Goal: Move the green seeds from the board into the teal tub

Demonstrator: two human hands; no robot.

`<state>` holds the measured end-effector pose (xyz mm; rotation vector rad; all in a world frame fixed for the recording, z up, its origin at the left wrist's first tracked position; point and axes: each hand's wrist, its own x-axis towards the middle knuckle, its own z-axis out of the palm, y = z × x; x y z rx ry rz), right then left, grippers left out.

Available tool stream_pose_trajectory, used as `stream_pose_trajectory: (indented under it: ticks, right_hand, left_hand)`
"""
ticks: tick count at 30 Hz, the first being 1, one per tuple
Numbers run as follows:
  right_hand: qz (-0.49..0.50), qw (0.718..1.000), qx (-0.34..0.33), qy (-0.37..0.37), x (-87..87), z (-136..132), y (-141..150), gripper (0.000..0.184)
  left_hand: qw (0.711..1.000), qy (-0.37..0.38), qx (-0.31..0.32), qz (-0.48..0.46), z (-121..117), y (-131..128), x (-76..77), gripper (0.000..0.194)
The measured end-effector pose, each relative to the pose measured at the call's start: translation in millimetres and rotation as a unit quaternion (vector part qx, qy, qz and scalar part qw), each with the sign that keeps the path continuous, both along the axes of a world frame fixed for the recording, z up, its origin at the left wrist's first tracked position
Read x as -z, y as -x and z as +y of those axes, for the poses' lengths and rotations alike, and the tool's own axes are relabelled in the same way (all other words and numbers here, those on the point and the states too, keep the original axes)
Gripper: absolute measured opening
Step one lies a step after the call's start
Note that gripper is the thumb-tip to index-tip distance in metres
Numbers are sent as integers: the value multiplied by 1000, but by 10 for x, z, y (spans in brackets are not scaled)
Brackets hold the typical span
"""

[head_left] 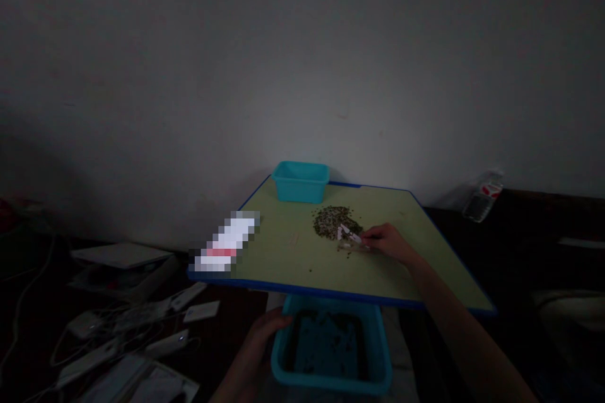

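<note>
The right hand [391, 243] has its fingertips drawn together, pinching, as far as this dim light lets me judge, the near end of a pale strip [352, 234]. That strip lies at the near right edge of a heap of small grains [329, 221]. Its long axis runs slantwise: the free end points away from the person and to the left, into the heap, while the held end comes back toward the hand. Just left of it, a short pale piece [339, 233] points more nearly straight away from the person.

I'd say this wants a light touch: strip held by its very end, wrist low over the tabletop [401, 280], and small, slow movements, since the loose grains could scatter easily.

Below the table's near edge, the left hand [259, 339] is at the left rim of a blue basin [331, 384] with dark bits inside. I can't tell whether it clasps or merely rests; a steady hold seems wise. Toward the wall stands a blue bin [301, 191].
</note>
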<state>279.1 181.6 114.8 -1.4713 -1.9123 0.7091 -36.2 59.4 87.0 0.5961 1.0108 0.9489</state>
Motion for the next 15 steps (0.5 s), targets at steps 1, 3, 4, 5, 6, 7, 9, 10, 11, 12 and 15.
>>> stream_pose_trajectory:
  ticks: [1, 3, 4, 5, 6, 7, 9, 10, 11, 12, 15]
  right_hand:
    - [3, 1000, -1, 2, 5, -1, 0, 28]
    - [5, 1000, -5, 6, 7, -8, 9, 28]
    - [3, 1000, -9, 8, 3, -14, 17, 28]
    - [-1, 1000, -12, 9, -4, -19, 25, 28]
    - [-7, 1000, -16, 9, -11, -24, 34, 27]
    - [-14, 1000, -16, 8, -19, -27, 41, 26]
    - [-22, 1000, -12, 1, -34, -27, 48, 25]
    - [-24, 1000, -7, -4, -40, -25, 47, 24]
    - [-26, 1000, -2, -9, -45, -22, 43, 24]
    - [-28, 1000, 1, -11, -48, -18, 35, 24]
    - [-33, 999, 13, -21, -56, -10, -5, 24]
  left_hand:
    - [1000, 9, -1, -1, -7, -7, -30, 12]
    - [1000, 17, 5, -11, -19, -19, -76, 14]
    - [1000, 13, 8, -14, -22, -25, -88, 15]
    - [1000, 6, 11, -15, -23, -29, -91, 16]
    - [1000, -4, 12, -13, -22, -31, -86, 16]
    - [1000, -14, 11, -9, -19, -32, -73, 16]
    - [1000, -24, 16, -9, -10, -25, -35, 16]
    - [1000, -25, 13, -9, -4, -18, -13, 16]
    - [1000, -24, 11, -11, 0, -10, 8, 15]
    - [1000, -25, 11, -15, 4, -2, 26, 15]
    - [999, -28, 26, -33, 7, 15, 51, 17]
